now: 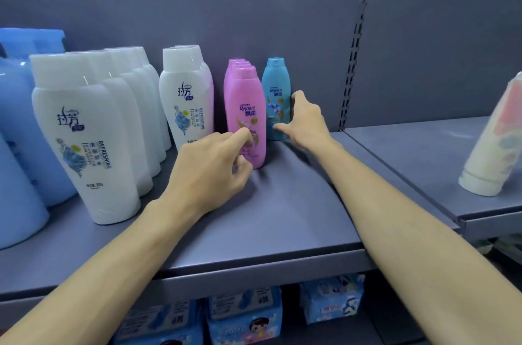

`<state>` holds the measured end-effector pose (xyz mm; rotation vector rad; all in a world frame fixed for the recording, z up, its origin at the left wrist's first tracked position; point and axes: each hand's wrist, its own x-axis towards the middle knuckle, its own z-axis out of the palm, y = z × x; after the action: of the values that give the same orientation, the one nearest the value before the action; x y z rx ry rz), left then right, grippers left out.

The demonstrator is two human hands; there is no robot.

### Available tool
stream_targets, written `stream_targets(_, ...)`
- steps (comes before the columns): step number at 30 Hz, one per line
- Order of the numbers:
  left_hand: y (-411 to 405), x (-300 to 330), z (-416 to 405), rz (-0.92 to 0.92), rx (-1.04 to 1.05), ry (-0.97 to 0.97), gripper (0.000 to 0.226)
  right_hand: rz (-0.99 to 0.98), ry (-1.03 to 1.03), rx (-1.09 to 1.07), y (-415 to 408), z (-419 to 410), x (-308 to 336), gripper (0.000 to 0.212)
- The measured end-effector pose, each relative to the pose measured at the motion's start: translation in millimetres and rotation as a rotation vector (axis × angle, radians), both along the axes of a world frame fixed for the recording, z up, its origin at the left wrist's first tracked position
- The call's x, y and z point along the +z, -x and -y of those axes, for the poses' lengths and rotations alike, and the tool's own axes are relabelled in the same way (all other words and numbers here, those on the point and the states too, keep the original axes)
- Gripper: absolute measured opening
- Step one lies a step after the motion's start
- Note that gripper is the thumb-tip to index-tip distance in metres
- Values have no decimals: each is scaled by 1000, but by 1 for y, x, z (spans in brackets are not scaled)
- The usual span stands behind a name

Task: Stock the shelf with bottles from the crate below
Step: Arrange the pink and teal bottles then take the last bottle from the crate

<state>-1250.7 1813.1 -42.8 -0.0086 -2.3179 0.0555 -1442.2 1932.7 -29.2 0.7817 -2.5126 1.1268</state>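
Where the grey shelf [282, 203] meets its back panel, stands upright a teal bottle [275, 96], last in line and just right of a row of pink bottles [245, 116] filed front to back. Gripped at its right side by the right hand [303, 121], thumb low across the front near the base, fingers curled behind the far edge. Touched on the lower label of the front pink bottle by the left hand [209, 166], fingertips bent and pinching lightly at its front, the rest of the hand hovering just above the shelf. Left of the pink row, two files of white bottles [84, 132] with blue flower prints, caps white, the nearest one large in the foreground. Further left, at the frame edge, big pale blue jugs [17, 175], partly cut off. Beyond a slotted upright [351, 62], on the neighbouring shelf section, a white tube-like container [491, 144], tilted and blurred. Below the shelf edge, blue printed packs [245, 316] side by side on a lower level. Overhead, dark ceiling with strip lights.
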Motion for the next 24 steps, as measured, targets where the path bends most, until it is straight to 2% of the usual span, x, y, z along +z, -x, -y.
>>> stream_targets(17, -6, -1, 0, 8, 0, -34, 25, -45, -29, -53, 0, -8, -4, 55)
stream_targets(24, -7, -2, 3, 22, 6, -38, 25, -43, -51, -70, -1, -9, -6, 50)
